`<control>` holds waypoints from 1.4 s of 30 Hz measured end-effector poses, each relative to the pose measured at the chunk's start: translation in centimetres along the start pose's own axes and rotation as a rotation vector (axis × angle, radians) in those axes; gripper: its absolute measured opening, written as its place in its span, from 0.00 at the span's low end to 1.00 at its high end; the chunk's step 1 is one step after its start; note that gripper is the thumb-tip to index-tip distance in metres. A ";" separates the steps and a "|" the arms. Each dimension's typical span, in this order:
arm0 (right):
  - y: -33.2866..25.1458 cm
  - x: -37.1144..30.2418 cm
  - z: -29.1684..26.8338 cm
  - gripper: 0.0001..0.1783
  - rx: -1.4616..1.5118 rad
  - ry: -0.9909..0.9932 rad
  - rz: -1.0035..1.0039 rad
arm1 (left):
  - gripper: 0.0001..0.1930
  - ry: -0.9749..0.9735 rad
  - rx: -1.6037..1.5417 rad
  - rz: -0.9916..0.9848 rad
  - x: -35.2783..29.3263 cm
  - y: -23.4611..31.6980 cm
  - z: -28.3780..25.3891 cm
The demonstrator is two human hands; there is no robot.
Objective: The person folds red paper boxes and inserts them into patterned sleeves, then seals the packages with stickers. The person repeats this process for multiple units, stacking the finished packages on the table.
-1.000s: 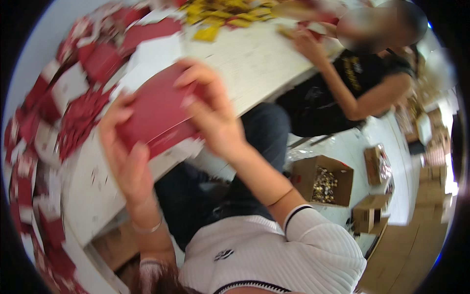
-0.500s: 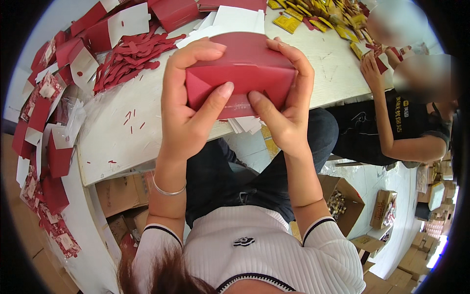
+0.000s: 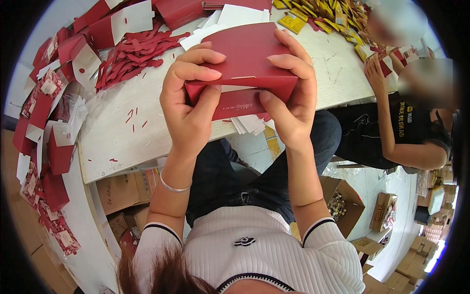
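Note:
A red paperboard box (image 3: 247,51) is held up above the table's near edge, between my two hands. My left hand (image 3: 191,93) grips its left side, fingers on the upper panel and thumb at the near face. On the other side my right hand (image 3: 293,93) wraps the right end, with its thumb on the near flap (image 3: 238,104). That flap sits partly apart from the upper panel, and a pale strip of the inside shows in the gap. A small slot lies at the upper panel's near edge. The box's underside is hidden.
Loose red card strips (image 3: 134,56) are heaped on the white table (image 3: 117,152). Red boxes (image 3: 54,149) line the left side, and white sheets (image 3: 235,17) lie behind my hands. Yellow packets (image 3: 293,22) are piled at the far right, near a co-worker's hand (image 3: 375,73). An open carton (image 3: 350,210) stands on the floor.
The box has tipped so more of its upper panel shows. Its near face has opened into a gap above the flap, and my fingers have shifted onto the upper panel.

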State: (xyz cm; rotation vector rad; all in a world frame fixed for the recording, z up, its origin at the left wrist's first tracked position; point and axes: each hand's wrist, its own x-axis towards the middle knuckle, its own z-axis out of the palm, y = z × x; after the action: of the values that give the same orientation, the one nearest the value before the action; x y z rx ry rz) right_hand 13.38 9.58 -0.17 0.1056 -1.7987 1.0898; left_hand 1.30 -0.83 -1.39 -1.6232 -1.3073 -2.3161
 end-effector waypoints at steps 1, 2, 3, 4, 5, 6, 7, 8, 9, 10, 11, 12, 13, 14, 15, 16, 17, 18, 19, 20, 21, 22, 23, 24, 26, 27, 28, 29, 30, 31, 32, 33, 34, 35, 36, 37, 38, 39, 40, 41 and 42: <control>0.2 0.0 -0.1 0.23 -0.025 -0.017 -0.001 | 0.11 -0.001 0.009 -0.016 0.0 0.3 -0.1; 0.5 0.0 -0.1 0.23 -0.013 -0.003 0.013 | 0.11 -0.010 -0.006 -0.037 0.2 0.7 0.1; 0.9 0.0 -0.1 0.23 0.000 0.010 0.027 | 0.11 -0.019 -0.020 -0.057 0.4 1.1 0.4; 1.2 -0.1 0.0 0.23 0.013 0.024 0.039 | 0.11 -0.029 -0.034 -0.075 0.5 1.4 0.6; 1.1 0.0 0.2 0.23 0.003 0.035 0.040 | 0.11 -0.024 -0.018 -0.069 0.4 1.2 0.6; 1.1 0.0 0.5 0.23 -0.007 0.045 0.041 | 0.11 -0.020 -0.001 -0.063 0.4 1.0 0.5; 1.0 0.1 0.6 0.23 -0.015 0.056 0.043 | 0.12 -0.016 0.017 -0.057 0.4 0.9 0.4; 0.9 0.2 0.6 0.22 0.006 0.033 0.049 | 0.12 -0.007 -0.002 -0.072 0.5 0.9 0.2; 0.7 0.2 0.5 0.22 0.028 0.009 0.056 | 0.12 0.003 -0.021 -0.087 0.6 0.9 0.0; 0.7 0.3 0.4 0.22 0.047 -0.014 0.063 | 0.12 0.013 -0.044 -0.101 0.7 0.9 -0.1; 0.7 0.3 0.3 0.23 0.162 -0.001 0.092 | 0.11 0.022 -0.065 -0.126 0.8 1.0 -0.1; 0.7 0.2 0.2 0.24 0.278 0.012 0.121 | 0.11 0.031 -0.085 -0.151 1.0 1.2 -0.1; 0.7 0.3 0.2 0.26 0.396 0.024 0.149 | 0.11 0.042 -0.104 -0.175 1.1 1.3 -0.2; 0.7 0.3 0.3 0.28 0.345 0.079 0.179 | 0.11 0.021 -0.066 -0.136 1.1 1.1 -0.2; 0.6 0.2 0.6 0.31 0.294 0.133 0.209 | 0.11 0.001 -0.027 -0.096 1.1 0.9 -0.3; 0.4 0.2 0.8 0.34 0.243 0.187 0.238 | 0.11 -0.019 0.011 -0.057 1.1 0.8 -0.3; 0.0 0.2 0.9 0.39 0.363 0.219 0.405 | 0.09 -0.023 0.035 0.006 1.1 1.1 0.0; 0.6 0.3 0.4 0.41 0.450 0.250 0.500 | 0.07 -0.090 0.102 0.142 1.0 0.7 -0.1; 0.6 0.2 -0.3 0.42 0.552 0.171 0.595 | 0.07 -0.173 0.148 0.189 0.9 0.9 -0.1; 0.6 0.2 -0.8 0.43 0.653 0.089 0.689 | 0.06 -0.256 0.195 0.235 0.5 1.2 0.1; 0.7 0.2 -1.1 0.45 0.632 0.047 0.676 | 0.06 -0.343 0.190 0.250 0.0 1.1 0.3; 0.8 0.2 -1.4 0.48 0.607 0.010 0.662 | 0.05 -0.343 0.190 0.258 -0.7 1.1 0.5; 0.9 0.2 -1.6 0.51 0.581 -0.026 0.648 | 0.05 -0.259 0.168 0.216 -1.0 1.3 0.5; 0.8 0.2 -1.4 0.53 0.524 -0.025 0.554 | 0.06 -0.174 0.146 0.173 -1.1 1.4 0.4; 0.4 -0.4 -0.4 0.58 0.412 -0.025 0.365 | 0.26 0.288 0.271 0.147 -1.6 -0.1 0.1; 0.3 -0.7 0.0 0.60 0.452 -0.011 0.326 | 0.30 0.294 0.077 -0.109 -1.6 0.1 -0.3; 0.3 -1.0 0.4 0.61 0.514 -0.024 0.295 | 0.34 0.298 -0.112 -0.363 -1.3 0.9 -0.8; 0.7 -1.4 0.6 0.61 0.344 -0.136 0.260 | 0.34 0.261 -0.240 -0.500 -1.9 0.9 -1.5; 1.1 -1.8 0.7 0.61 0.173 -0.247 0.222 | 0.34 0.223 -0.369 -0.636 -3.1 0.5 -2.6; 0.5 -1.3 0.9 0.59 0.167 -0.312 0.201 | 0.34 0.187 -0.500 -0.764 -4.1 0.1 -3.8; 0.4 -1.1 1.0 0.58 0.165 -0.351 0.283 | 0.35 0.140 -0.387 -0.724 -4.8 0.0 -5.1; 0.5 -1.0 0.9 0.57 0.163 -0.390 0.365 | 0.35 0.093 -0.274 -0.684 -5.3 -0.1 -6.5; 0.3 -1.1 1.0 0.56 0.161 -0.429 0.455 | 0.36 0.048 -0.163 -0.650 -5.8 -0.1 -7.6; 0.0 -1.1 1.2 0.53 0.206 -0.405 0.558 | 0.39 0.009 -0.122 -0.645 -6.3 -0.3 -8.3; 0.2 -1.2 1.5 0.52 0.181 -0.408 0.525 | 0.42 -0.028 -0.081 -0.641 -6.8 -0.5 -9.0; 0.4 -1.2 1.9 0.50 0.158 -0.419 0.485 | 0.44 -0.033 -0.070 -0.624 -7.9 -1.3 -9.7; 0.6 -1.2 2.1 0.49 0.133 -0.421 0.449 | 0.46 -0.045 -0.062 -0.613 -8.4 -1.6 -10.3; 0.7 -0.9 2.4 0.47 0.000 -0.408 0.319 | 0.43 0.032 -0.133 -0.489 -8.0 -1.4 -11.8; 1.0 -0.5 2.9 0.45 -0.140 -0.393 0.188 | 0.46 0.134 -0.071 -0.425 -6.2 0.3 -11.2; 1.3 0.1 3.1 0.43 -0.279 -0.361 0.058 | 0.49 0.225 -0.001 -0.368 -4.0 2.0 -10.4; 1.7 0.5 3.3 0.40 -0.392 -0.402 -0.090 | 0.45 0.155 0.267 -0.462 -5.2 2.2 -12.8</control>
State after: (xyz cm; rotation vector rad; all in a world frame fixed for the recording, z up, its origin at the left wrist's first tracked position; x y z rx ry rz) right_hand 9.93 8.42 -1.16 0.1762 -2.3124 0.6646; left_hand -5.08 -12.52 -5.47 -1.1300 -2.0184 -2.2894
